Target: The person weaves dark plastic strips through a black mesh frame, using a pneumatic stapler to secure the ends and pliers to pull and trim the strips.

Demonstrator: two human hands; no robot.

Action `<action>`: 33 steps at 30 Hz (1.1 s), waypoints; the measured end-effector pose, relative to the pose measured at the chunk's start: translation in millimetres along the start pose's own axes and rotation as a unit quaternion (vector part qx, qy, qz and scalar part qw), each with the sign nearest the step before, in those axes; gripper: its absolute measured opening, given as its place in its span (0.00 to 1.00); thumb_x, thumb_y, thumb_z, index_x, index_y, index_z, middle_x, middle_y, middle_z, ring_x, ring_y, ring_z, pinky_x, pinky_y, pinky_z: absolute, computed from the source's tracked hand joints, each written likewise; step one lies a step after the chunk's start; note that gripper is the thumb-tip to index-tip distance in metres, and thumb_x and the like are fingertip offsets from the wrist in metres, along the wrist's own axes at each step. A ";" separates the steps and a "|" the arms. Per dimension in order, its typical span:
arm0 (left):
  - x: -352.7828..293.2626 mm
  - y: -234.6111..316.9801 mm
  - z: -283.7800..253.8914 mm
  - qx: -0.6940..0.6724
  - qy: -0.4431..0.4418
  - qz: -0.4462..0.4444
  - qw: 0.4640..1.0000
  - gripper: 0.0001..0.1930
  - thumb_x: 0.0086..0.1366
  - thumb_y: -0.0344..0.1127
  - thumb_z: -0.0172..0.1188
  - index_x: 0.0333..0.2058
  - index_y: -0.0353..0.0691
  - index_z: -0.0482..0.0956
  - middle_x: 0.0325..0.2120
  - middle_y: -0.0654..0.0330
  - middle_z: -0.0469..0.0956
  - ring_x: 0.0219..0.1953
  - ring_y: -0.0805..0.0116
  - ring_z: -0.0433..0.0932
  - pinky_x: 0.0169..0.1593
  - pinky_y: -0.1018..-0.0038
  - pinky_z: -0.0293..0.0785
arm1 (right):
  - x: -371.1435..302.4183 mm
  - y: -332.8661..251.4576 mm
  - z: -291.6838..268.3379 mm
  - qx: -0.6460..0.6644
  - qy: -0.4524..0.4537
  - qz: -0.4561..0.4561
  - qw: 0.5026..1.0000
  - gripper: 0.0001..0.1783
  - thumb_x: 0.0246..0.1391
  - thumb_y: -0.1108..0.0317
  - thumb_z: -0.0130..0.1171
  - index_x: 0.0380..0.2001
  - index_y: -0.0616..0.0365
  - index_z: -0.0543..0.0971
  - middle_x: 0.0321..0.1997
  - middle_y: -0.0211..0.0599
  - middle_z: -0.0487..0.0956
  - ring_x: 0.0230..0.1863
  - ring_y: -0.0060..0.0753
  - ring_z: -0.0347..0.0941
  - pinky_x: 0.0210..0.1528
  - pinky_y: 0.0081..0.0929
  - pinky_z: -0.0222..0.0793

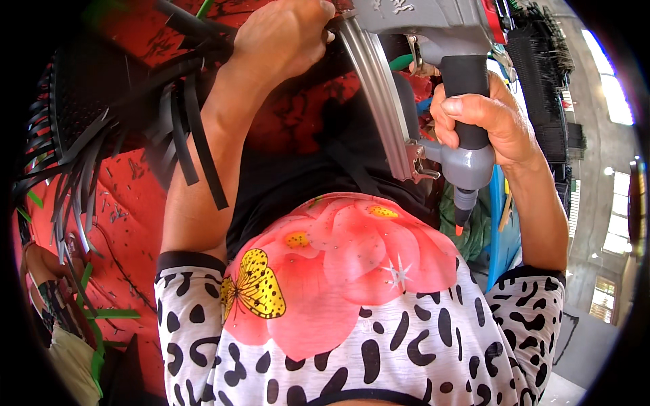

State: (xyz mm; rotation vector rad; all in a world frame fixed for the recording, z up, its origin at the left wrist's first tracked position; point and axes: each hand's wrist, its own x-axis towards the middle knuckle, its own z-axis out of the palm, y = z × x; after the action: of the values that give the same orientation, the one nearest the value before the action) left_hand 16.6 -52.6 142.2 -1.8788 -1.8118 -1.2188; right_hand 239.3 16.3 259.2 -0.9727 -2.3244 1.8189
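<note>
My right hand (504, 122) is wrapped round the black grip of a grey pneumatic staple gun (467, 159), thumb across the front. The gun's silver magazine (379, 95) slants down between my arms, and its grey head reaches the top edge of the view. Close to the upper end of the magazine, my left hand (291, 40) is closed with its fingers curled. Whatever those fingers hold, if anything, is hidden. Loose black flat strips (193, 135) hang beside my left forearm, in front of a dark woven panel (88, 95).
A red sheet (135, 250) scattered with black scraps spreads on the left, with green strips (112, 314) near it. Part of another person (51, 291) shows at lower left. At right are a blue object (500, 230) and stacked black woven pieces (538, 88).
</note>
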 end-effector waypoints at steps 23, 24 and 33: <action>6.3 -12.8 2.2 -0.013 -0.117 0.004 0.993 0.06 0.49 0.33 0.55 0.21 0.36 0.74 0.17 0.46 0.73 0.27 0.49 0.75 0.33 0.61 0.71 | 4.3 -4.0 2.4 -0.044 0.001 -0.005 0.999 0.10 0.45 0.63 0.57 0.22 0.58 0.72 0.16 0.31 0.71 0.18 0.19 0.68 0.25 0.21 0.64; 6.7 -13.0 1.8 -0.013 -0.118 0.005 0.993 0.06 0.49 0.33 0.55 0.21 0.36 0.74 0.17 0.46 0.73 0.27 0.49 0.75 0.33 0.61 0.71 | 4.3 -4.4 2.4 -0.037 0.000 0.001 0.999 0.09 0.44 0.66 0.57 0.24 0.60 0.71 0.18 0.33 0.70 0.18 0.22 0.68 0.24 0.24 0.65; 7.1 -16.9 4.3 -0.013 -0.139 -0.005 0.990 0.06 0.50 0.32 0.55 0.21 0.36 0.73 0.17 0.46 0.73 0.27 0.48 0.75 0.33 0.60 0.71 | 6.8 -4.9 4.0 -0.048 -0.006 0.003 0.999 0.10 0.43 0.65 0.56 0.23 0.61 0.71 0.16 0.33 0.69 0.18 0.22 0.68 0.25 0.24 0.66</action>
State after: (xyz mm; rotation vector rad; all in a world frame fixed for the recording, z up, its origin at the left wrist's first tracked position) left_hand 1.8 -41.4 138.6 -2.1479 -1.9509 -1.0304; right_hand 230.0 15.6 260.0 -0.9832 -2.4392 1.7332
